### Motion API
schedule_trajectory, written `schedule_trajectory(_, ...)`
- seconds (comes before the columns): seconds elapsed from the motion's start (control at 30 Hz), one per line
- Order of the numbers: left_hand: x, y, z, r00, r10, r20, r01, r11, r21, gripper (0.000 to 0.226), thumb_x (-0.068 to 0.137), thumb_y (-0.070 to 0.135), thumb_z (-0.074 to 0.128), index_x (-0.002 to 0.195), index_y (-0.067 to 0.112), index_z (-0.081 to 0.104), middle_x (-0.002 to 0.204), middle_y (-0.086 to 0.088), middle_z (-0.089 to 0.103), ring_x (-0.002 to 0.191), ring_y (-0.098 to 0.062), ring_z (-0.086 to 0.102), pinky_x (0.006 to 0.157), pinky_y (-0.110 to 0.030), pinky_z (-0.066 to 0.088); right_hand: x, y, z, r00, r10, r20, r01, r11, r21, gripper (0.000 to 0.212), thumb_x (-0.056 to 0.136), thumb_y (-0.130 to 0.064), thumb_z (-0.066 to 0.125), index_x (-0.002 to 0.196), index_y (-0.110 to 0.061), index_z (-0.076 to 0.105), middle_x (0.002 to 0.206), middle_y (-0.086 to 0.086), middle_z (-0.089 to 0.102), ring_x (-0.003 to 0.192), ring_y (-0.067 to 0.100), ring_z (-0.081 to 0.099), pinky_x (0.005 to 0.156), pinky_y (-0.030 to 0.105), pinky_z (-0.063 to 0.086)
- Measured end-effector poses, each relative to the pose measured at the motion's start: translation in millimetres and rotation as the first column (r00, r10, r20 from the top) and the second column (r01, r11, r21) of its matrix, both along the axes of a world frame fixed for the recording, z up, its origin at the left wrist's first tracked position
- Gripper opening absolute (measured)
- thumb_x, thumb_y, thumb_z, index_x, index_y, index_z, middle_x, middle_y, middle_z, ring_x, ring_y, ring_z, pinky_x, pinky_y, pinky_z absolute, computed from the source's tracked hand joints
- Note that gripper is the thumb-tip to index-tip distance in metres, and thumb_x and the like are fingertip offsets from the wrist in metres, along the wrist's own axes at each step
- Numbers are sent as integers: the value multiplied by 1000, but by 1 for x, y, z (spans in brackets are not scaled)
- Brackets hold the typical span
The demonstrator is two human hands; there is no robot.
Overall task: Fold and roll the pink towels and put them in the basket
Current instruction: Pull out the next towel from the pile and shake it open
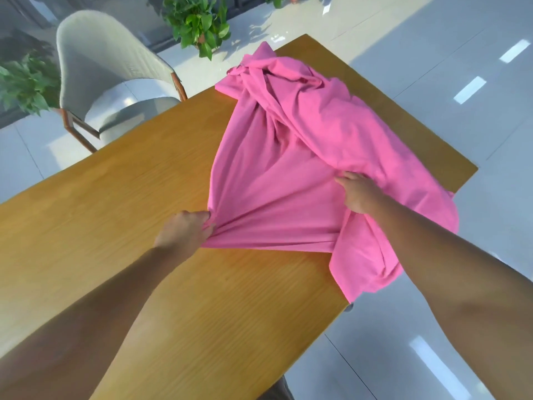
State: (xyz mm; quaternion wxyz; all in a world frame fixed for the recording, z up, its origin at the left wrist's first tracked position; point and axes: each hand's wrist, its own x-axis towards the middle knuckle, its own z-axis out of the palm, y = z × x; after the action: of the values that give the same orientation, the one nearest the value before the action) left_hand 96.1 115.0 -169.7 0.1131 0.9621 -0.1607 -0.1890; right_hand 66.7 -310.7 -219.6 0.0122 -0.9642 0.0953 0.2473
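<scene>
A large pink towel lies crumpled across the right half of the wooden table, bunched up toward the far corner. Part of it hangs over the table's right edge. My left hand grips a near corner of the towel, and the cloth is stretched taut from that corner. My right hand lies on the towel further right, its fingers curled into a fold of the fabric. No basket is in view.
A grey upholstered chair stands at the table's far left side. Potted green plants sit on the glossy tiled floor beyond the table, with more leaves at the left edge.
</scene>
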Motion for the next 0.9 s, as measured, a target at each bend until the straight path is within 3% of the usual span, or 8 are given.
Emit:
schedule_trajectory(0.1,-2,36,2,972,-237,-4,219,892,396,26,105,34,47,126,23,58,91,-9,68,87,-32,69,69,-36,54,-4,3,-1,999,40,9,-40,999,-20,70,89,-7,50,155,-22,33,163,0,27,146,24,32,119,39,28)
schedule_trajectory(0.2,2,53,5,967,-249,59,193,862,469,24,105,27,47,128,26,53,88,-3,68,83,-28,70,63,-34,50,-12,15,0,998,61,34,-59,997,-56,70,88,-6,52,154,-19,34,160,3,31,143,26,37,115,40,35)
schedule_trajectory(0.3,0,47,6,973,-167,160,94,918,385,28,99,16,53,126,19,52,100,-8,65,91,-33,67,75,-40,55,-24,37,0,997,58,49,-52,992,-113,66,86,-9,57,150,-14,40,157,8,34,143,28,35,117,40,31)
schedule_trajectory(0.43,-15,8,11,957,-190,219,124,951,284,52,91,23,61,138,14,42,135,-14,49,118,-36,53,101,-47,43,-48,71,3,1000,-21,-2,20,986,-164,68,83,-21,64,147,-18,41,160,6,26,149,32,15,123,45,13)
schedule_trajectory(0.63,-36,-77,6,985,-172,1,172,985,-29,46,96,27,58,137,12,44,138,-10,44,123,-32,46,87,-44,48,-54,81,1,988,-140,-57,125,969,-215,82,77,-24,71,148,-34,31,166,4,-11,149,49,-11,110,77,-1)
schedule_trajectory(0.77,-32,-129,-10,984,-163,-75,157,984,-88,45,96,32,59,135,12,46,135,-9,45,119,-32,46,76,-42,48,-42,54,-14,992,-112,-61,96,970,-222,104,78,-18,71,155,-46,8,159,-1,-37,145,46,-29,102,85,6)
schedule_trajectory(0.83,-27,-159,-22,981,-174,-83,168,983,-79,48,96,36,60,135,12,45,135,-9,45,118,-32,47,78,-42,47,-37,37,-19,999,-47,-27,41,978,-206,104,80,-16,70,155,-47,6,160,-2,-34,147,46,-23,102,82,22)
schedule_trajectory(0.9,-29,-193,-31,974,-195,-113,188,980,-70,56,95,40,62,140,12,42,140,-9,44,121,-32,46,84,-43,48,-39,23,-21,999,34,40,-26,982,-187,86,89,-13,62,155,-43,16,166,-1,-18,150,45,-7,99,72,39)
